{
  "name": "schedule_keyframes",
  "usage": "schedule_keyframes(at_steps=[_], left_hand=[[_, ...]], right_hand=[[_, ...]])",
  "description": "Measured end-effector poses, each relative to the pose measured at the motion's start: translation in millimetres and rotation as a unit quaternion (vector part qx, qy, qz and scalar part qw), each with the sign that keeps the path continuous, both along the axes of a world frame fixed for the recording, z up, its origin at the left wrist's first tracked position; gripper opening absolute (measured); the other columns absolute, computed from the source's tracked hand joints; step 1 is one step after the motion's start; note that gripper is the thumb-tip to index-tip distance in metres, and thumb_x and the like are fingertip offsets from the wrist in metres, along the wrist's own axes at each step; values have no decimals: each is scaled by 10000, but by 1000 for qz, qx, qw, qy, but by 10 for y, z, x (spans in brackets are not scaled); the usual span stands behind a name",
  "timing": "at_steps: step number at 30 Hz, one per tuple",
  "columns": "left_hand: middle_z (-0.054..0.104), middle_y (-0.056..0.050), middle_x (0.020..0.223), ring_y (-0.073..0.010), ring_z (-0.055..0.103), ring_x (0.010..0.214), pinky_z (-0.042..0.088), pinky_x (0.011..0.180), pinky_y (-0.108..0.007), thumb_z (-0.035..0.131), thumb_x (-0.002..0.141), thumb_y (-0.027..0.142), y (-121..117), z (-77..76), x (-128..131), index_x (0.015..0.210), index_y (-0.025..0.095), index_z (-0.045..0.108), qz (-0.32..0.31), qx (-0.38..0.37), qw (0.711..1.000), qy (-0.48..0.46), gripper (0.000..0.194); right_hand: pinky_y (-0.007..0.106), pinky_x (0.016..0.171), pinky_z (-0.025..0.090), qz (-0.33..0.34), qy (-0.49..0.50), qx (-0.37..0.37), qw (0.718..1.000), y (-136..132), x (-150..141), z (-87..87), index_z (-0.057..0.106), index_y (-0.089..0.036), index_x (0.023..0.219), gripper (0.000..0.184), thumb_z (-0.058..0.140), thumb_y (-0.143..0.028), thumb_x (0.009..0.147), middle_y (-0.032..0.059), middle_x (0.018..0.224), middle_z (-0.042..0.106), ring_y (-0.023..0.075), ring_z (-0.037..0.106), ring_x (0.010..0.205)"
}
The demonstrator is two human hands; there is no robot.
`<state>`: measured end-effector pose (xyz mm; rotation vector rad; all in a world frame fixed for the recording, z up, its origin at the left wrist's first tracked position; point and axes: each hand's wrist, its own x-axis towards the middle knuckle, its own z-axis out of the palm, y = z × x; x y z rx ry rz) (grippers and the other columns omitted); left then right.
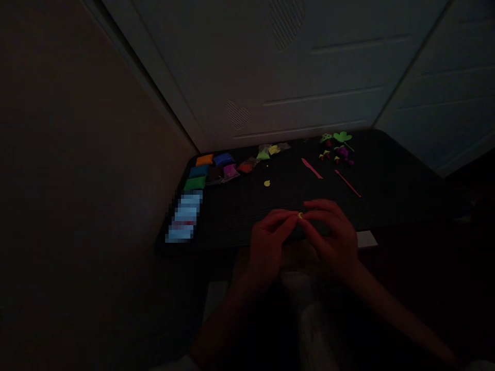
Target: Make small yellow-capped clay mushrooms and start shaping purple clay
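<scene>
Both hands meet above the near edge of the dark table (232, 211), pinching a small yellow piece of modelling clay (300, 216) between them. The fingertips of my left hand (268, 239) press together at the left side of the piece. From the right, my right hand (334, 239) grips it with thumb and index finger, its other fingers loosely curled. A flattened yellow clay bit (267, 183) and a tiny yellow dot of clay (267, 166) lie farther back on the table. Dim light hides finer detail of the pinched piece.
Colored clay packets, including an orange packet (204, 160) and a green packet (195, 183), line the back left. A blurred-out lit screen (184, 216) lies at the left edge. A pink plastic knife (311, 169), a thin pink stick tool (348, 183) and a green clay flower (342, 137) are right.
</scene>
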<state>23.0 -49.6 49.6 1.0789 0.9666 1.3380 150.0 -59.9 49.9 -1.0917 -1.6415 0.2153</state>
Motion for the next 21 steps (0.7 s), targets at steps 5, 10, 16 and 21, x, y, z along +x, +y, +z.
schedule_keyframes(at_steps=[5,10,16,21], left_hand=[[650,1,802,-134,579,794,424,759,-251,631,730,225,9,-7,-20,757,212,701,-7,0,1000,-4,75],[652,10,814,-124,580,803,424,759,-239,625,743,223,25,-31,-35,771,217,698,-17,6,1000,1,78],[648,2,874,-132,587,839,444,757,-245,641,732,212,34,-50,-86,835,235,698,-39,41,998,39,120],[648,1,890,-137,594,841,458,770,-260,656,723,216,44,-27,-122,849,252,698,-31,69,993,92,138]], right_hand=[[382,815,469,10,-10,-3,1000,0,9,-7,623,-231,893,133,611,-180,770,46,977,615,192,573,931],[377,826,464,13,-9,-5,1000,7,10,-10,620,-221,884,124,612,-168,772,48,979,613,183,570,936],[381,834,461,7,24,-21,999,-2,-1,-12,619,-234,874,122,613,-165,773,36,986,615,179,572,941],[364,844,459,15,53,-44,997,-21,-5,-6,635,-239,878,125,611,-168,778,31,986,611,170,570,942]])
